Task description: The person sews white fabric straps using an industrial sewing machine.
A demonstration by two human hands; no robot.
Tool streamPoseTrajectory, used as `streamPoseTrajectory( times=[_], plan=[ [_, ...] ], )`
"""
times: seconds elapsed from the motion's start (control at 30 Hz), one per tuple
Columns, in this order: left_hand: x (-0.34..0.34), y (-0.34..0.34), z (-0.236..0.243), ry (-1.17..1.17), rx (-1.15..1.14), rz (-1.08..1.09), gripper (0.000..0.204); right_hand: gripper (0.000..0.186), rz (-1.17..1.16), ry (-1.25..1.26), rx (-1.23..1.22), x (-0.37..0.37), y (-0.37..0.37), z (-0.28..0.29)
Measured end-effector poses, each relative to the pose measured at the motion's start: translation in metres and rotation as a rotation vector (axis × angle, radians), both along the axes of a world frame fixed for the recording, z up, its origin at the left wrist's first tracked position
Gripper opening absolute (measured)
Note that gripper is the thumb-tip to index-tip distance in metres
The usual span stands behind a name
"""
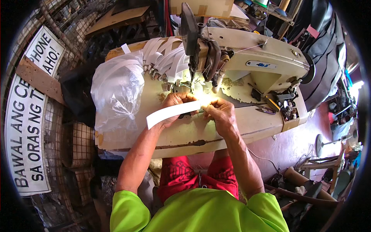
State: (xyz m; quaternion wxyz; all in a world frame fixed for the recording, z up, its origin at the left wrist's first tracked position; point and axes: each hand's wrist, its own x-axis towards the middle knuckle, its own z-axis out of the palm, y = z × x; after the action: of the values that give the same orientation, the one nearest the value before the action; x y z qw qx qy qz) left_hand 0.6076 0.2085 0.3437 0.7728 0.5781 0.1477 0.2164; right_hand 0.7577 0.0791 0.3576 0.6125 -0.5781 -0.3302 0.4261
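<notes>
Just in front of the sewing machine's (239, 44) lit needle area, I hold a flat white strap (170, 113) with both hands. My right hand (221, 113) pinches its right end between thumb and fingers, where the glare washes out detail. My left hand (174, 105) is closed around the strap farther left, its fingers curled and partly behind it. The strap's free left end sticks out over my left wrist. Beyond my left hand lies a pile of similar white straps (166, 54), with small metal pieces at their near ends.
A clear plastic bag (118, 91) with pale contents lies left on the worn sewing table (174, 140). A tray of small parts (290, 110) and a yellow-handled tool (273, 103) sit at the right. Wire mesh and a lettered sign (29, 131) stand along the left.
</notes>
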Motion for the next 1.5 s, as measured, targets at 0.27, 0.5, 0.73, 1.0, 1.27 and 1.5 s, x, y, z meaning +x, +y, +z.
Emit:
streamPoseTrajectory(
  times=[0.27,0.5,0.73,1.0,1.27,1.5],
  plan=[
    [-0.002,-0.004,-0.001,-0.011,-0.085,0.006,0.014,0.020,0.116,0.169,0.015,0.010,-0.008,0.000],
    [-0.006,0.000,0.008,0.075,0.027,-0.053,0.018,0.021,0.248,-0.024,-0.108,0.021,-0.003,0.009],
    [-0.002,-0.002,0.008,0.059,0.019,0.000,0.015,0.025,0.272,0.090,-0.042,0.021,0.001,0.004],
    [-0.004,-0.002,0.004,0.090,0.056,-0.014,0.018,0.022,0.333,0.000,-0.010,0.021,0.002,0.002],
    [-0.002,-0.009,0.015,0.109,0.132,-0.017,0.026,0.023,0.307,-0.064,-0.008,0.023,0.003,0.002],
    [-0.004,-0.005,0.007,0.054,0.065,-0.056,0.027,0.024,0.307,-0.009,0.015,0.021,0.003,-0.003]
  ],
)
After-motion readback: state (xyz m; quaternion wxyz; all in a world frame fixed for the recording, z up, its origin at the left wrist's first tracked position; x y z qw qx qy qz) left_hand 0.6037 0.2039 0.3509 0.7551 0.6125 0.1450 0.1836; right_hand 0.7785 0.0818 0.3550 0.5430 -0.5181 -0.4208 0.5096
